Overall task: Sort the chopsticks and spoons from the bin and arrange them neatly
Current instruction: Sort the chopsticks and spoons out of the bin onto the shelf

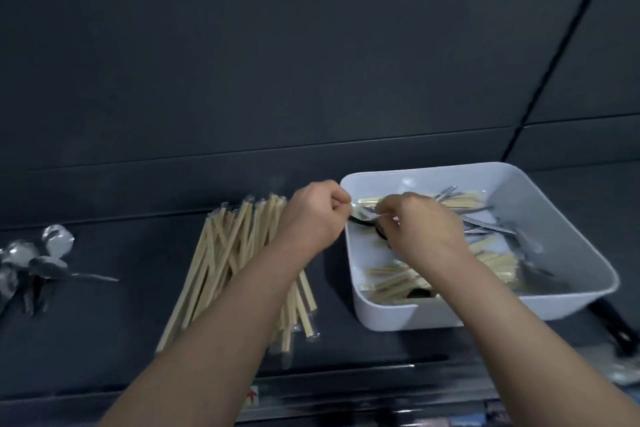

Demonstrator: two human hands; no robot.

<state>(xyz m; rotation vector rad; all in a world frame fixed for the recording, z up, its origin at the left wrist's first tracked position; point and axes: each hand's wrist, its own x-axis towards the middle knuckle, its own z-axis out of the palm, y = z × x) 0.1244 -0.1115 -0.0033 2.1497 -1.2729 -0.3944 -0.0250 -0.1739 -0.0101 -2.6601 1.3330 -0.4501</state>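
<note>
Wooden chopsticks (460,199): mixed with grey spoons (485,227), lying crossed in the white bin (540,204) at our right.
Piece in hand: one spoon (363,217), as it seems to us, held low over the left end of the bin; blur hides the detail.
Left hand (317,215): fingers curled together, pinching one end of it at the rim.
Right hand (424,227): fingers bent down and closed on the other end.
Sorted chopsticks (235,253): fanned pile on the tabletop, just beside the bin.
Sorted spoons (34,263): heap far left, well apart.
Risk: we judge the spoon can hook crossed chopsticks and drag them over the rim; the left forearm, passing above the fanned pile, may scatter it.
Tabletop (121,322): dark, matte.
Room: dim, dark wall panels (311,45) behind.
</note>
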